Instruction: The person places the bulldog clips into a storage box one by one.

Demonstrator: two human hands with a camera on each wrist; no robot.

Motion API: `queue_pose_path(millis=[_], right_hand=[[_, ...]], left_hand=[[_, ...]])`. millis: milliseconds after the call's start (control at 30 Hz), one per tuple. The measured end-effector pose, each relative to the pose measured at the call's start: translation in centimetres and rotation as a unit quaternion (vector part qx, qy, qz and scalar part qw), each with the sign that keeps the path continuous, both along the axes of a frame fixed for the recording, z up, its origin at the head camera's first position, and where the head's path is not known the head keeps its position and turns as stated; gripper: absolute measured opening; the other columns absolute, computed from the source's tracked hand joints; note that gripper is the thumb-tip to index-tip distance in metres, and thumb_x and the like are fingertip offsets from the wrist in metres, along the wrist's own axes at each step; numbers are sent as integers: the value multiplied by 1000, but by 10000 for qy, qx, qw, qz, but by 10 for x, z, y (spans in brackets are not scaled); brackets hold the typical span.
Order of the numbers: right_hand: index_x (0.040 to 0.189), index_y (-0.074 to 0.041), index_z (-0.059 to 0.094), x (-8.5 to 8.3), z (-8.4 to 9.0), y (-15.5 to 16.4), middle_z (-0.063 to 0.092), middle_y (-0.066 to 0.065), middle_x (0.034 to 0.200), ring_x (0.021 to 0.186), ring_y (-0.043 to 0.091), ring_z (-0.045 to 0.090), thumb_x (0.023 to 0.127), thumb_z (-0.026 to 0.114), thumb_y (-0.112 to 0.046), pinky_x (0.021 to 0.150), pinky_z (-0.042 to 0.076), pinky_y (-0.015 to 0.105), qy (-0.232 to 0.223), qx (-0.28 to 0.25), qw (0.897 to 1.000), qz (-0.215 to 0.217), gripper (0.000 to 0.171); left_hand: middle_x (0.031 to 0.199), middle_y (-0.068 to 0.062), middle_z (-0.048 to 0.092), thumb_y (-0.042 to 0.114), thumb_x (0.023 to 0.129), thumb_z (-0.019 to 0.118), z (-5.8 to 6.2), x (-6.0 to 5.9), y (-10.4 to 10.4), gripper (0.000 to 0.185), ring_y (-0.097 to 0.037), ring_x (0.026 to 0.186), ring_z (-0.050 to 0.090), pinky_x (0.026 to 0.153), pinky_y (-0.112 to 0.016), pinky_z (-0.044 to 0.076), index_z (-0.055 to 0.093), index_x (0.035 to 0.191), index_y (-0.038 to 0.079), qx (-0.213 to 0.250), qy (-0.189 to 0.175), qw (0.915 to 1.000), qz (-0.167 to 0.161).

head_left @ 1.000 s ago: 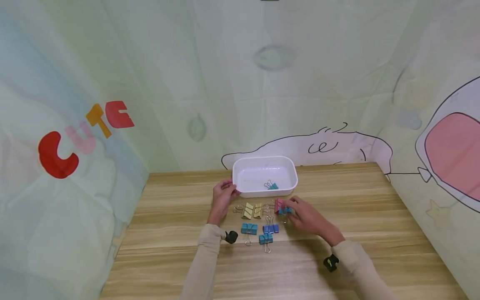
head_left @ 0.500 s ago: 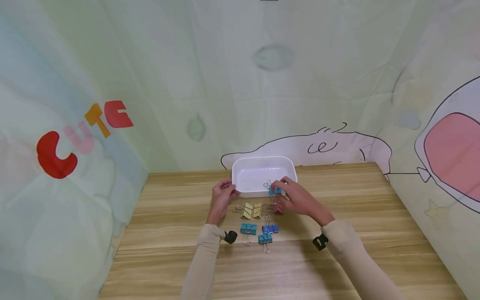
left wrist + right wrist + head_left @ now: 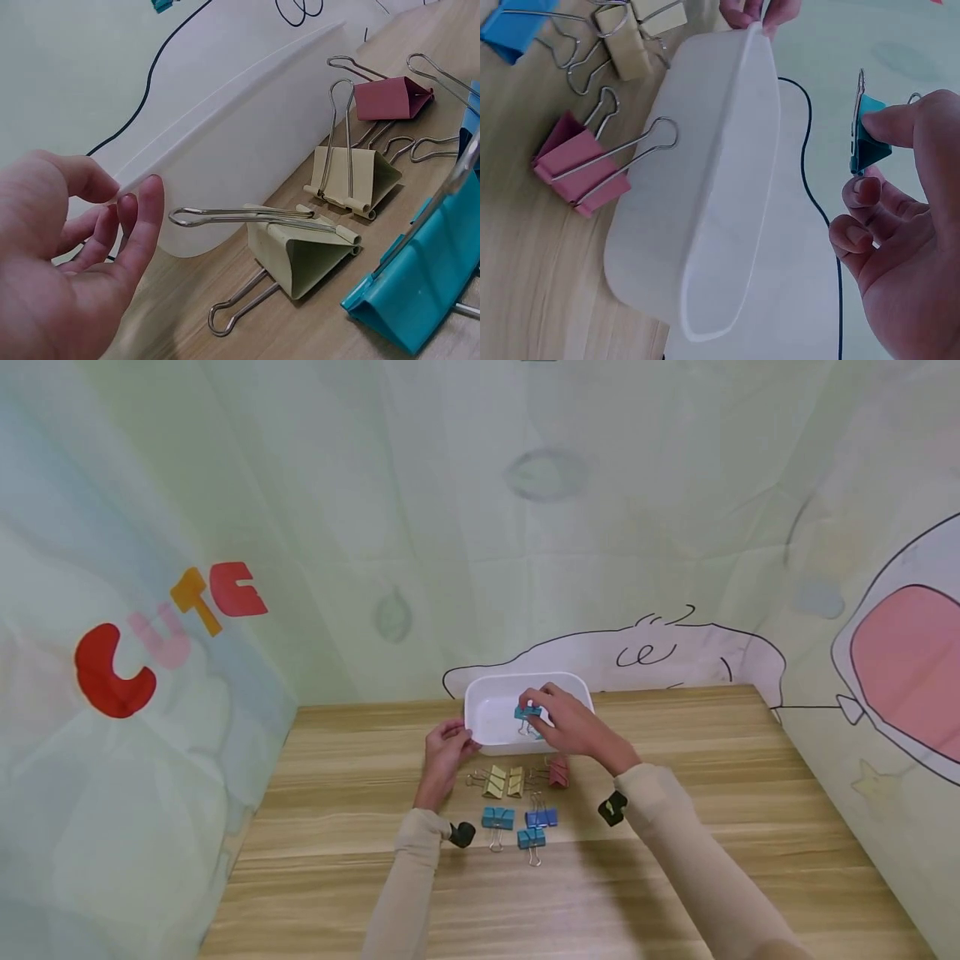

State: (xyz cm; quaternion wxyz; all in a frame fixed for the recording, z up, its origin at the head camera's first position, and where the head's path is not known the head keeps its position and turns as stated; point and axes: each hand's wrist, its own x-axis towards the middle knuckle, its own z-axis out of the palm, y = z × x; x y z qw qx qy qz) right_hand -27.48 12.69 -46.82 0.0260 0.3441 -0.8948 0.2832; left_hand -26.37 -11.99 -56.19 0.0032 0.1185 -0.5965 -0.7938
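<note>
My right hand (image 3: 564, 725) hovers over the white tub (image 3: 487, 714) and pinches a teal binder clip (image 3: 527, 712) between thumb and forefinger; the right wrist view shows that teal clip (image 3: 870, 141) held in the right hand (image 3: 900, 247) above the tub's rim (image 3: 761, 150). At the tub's left corner, my left hand (image 3: 447, 750) holds the rim, with the left hand's fingers (image 3: 139, 217) against the tub's wall (image 3: 225, 142). Whatever lies in the tub beneath my right hand is mostly hidden.
Binder clips lie on the wooden table (image 3: 712, 793) in front of the tub: two yellow clips (image 3: 505, 781), a pink clip (image 3: 558, 772), a blue clip (image 3: 542, 817) and two teal clips (image 3: 498, 817). A printed fabric backdrop (image 3: 525, 527) closes off the back and sides.
My right hand lifted a teal clip from beside the pink clip and carried it up and left over the tub. The left hand stayed on the tub's corner.
</note>
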Motion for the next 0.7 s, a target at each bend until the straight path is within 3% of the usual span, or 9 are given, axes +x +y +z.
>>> queue_pose_path(millis=[333, 700], right_hand=[[122, -14, 61, -9, 10, -8, 63, 13, 117, 103, 38, 60, 103, 64, -12, 79, 58, 44, -34, -104, 9999, -77, 19], [123, -12, 61, -14, 8, -9, 64, 14, 119, 109, 35, 60, 105, 61, -14, 89, 59, 49, -139, -39, 9998, -163, 18]], left_hand=[[108, -16, 56, -8, 99, 60, 1, 1, 0, 33, -31, 93, 66, 78, -27, 65, 55, 130, -15, 12, 11, 10000, -14], [109, -16, 56, -8, 99, 59, -1, 0, -1, 36, -27, 90, 68, 83, -30, 65, 52, 133, -17, 52, 38, 10000, -66]])
